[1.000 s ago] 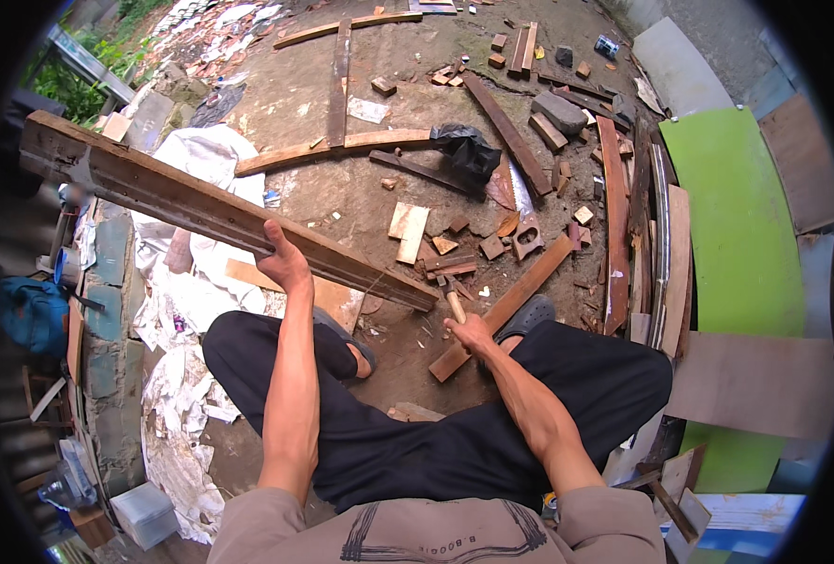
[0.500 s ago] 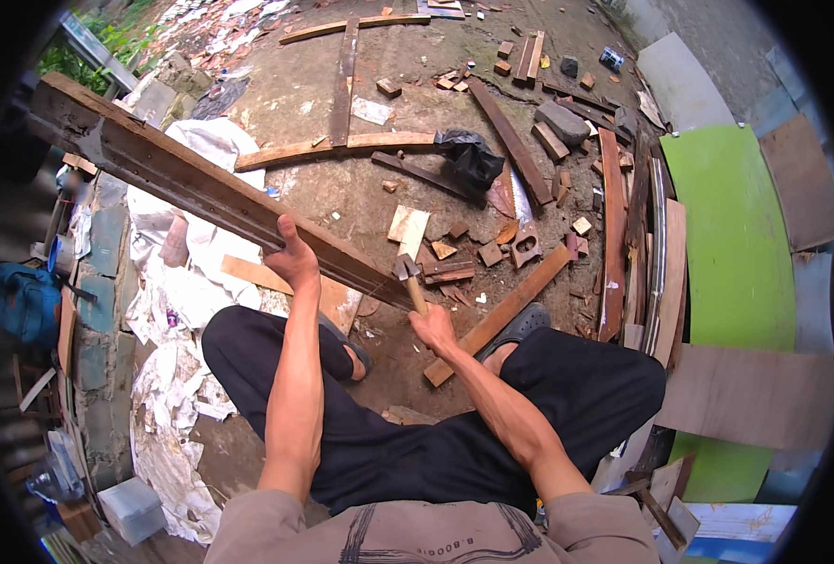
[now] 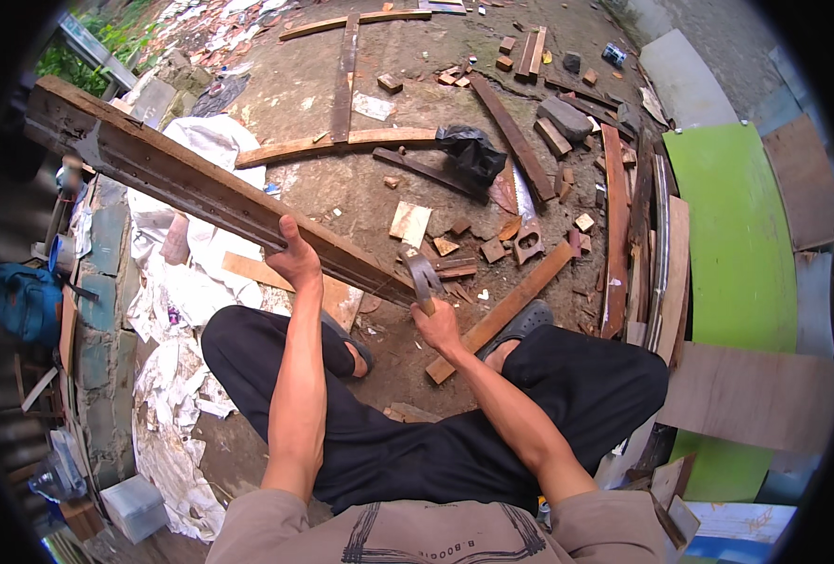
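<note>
My left hand (image 3: 295,258) grips a long wooden beam (image 3: 187,177) around its middle, thumb up on the upper edge. The beam runs slantwise from the far left down toward my knees, its near end between my feet. My right hand (image 3: 438,327) is closed around the wooden handle of a claw hammer (image 3: 423,273). The hammer's metal head stands upright beside the near end of the beam; whether it touches the wood I cannot tell. A loose plank (image 3: 500,315) lies on the ground just right of that hand, next to my right shoe.
Past the beam, a handsaw (image 3: 527,241) lies among small wood offcuts. A black plastic bag (image 3: 472,156) and nailed battens (image 3: 342,85) are farther off. White sheeting (image 3: 173,329) spreads at left. Stacked boards (image 3: 614,226) and a green panel (image 3: 732,226) flank the right.
The hammer has turned in my right hand, so its curved head now shows side-on and lower. My left hand and the beam have barely moved.
</note>
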Tool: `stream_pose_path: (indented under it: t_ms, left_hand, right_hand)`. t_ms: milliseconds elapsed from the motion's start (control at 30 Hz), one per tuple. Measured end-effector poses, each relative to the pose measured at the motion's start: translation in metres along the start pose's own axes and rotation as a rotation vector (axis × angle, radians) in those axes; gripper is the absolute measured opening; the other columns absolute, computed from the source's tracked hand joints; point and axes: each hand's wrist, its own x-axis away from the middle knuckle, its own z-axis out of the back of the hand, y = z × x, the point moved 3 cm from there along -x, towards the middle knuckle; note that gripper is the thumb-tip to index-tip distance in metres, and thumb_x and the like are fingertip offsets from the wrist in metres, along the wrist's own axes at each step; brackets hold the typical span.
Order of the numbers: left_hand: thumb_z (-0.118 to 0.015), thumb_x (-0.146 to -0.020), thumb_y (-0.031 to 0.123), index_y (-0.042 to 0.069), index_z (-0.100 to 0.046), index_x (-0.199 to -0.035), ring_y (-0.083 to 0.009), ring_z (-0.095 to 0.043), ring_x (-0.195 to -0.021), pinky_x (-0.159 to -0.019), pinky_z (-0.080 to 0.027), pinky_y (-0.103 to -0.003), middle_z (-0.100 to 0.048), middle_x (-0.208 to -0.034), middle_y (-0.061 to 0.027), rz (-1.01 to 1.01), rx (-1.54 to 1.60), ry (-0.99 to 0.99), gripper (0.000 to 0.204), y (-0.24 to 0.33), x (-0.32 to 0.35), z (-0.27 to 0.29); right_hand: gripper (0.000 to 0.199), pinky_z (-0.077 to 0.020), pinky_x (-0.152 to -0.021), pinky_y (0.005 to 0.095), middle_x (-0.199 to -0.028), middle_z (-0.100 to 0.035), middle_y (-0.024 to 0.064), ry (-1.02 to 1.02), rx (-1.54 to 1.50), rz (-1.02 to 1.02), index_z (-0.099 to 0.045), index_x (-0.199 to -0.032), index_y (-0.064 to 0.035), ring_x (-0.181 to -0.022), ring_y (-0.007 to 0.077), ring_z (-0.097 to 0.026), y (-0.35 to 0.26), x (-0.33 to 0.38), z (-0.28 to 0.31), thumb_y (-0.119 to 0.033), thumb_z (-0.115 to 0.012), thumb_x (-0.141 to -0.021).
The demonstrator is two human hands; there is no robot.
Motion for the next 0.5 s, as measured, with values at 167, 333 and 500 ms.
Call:
stream_pose_path:
  t_ms: [167,333,500]
  left_hand:
    - [-0.071,-0.082,0.06,-0.01,-0.062,-0.106,-0.0184,-0.058,-0.091,-0.085,-0.046,-0.034,-0.064,-0.1,-0.0093,0.044,-0.054,0.027,0.075,-0.013,-0.007,0.012]
    - [-0.071,-0.082,0.06,-0.011,-0.062,-0.105,-0.0183,-0.058,-0.09,-0.084,-0.046,-0.034,-0.065,-0.098,-0.0091,0.076,-0.065,0.029,0.075,-0.018,-0.003,0.018]
    - [-0.072,-0.081,0.06,-0.011,-0.061,-0.105,-0.018,-0.056,-0.09,-0.083,-0.045,-0.032,-0.064,-0.099,-0.0088,0.055,-0.021,0.018,0.076,-0.006,-0.001,0.007]
  right_hand:
    - [0.025,-0.0463,-0.047,0.0413,-0.057,-0.057,0.012,-0.046,-0.002,-0.37,-0.058,-0.083,0.0004,-0.047,0.0242,-0.059,0.033,0.002,0.003,-0.025,-0.059,-0.083]
    - [0.031,-0.0468,-0.054,0.0418,-0.057,-0.056,0.0147,0.18,-0.049,0.098,-0.061,-0.078,0.0015,-0.052,0.0241,-0.06,0.007,-0.008,0.022,-0.029,-0.064,-0.083]
    - [0.033,-0.0462,-0.058,0.0408,-0.058,-0.055,0.0165,0.218,-0.139,0.279,-0.061,-0.082,0.0014,-0.056,0.0247,-0.06,-0.012,-0.001,0.015,-0.032,-0.065,-0.085]
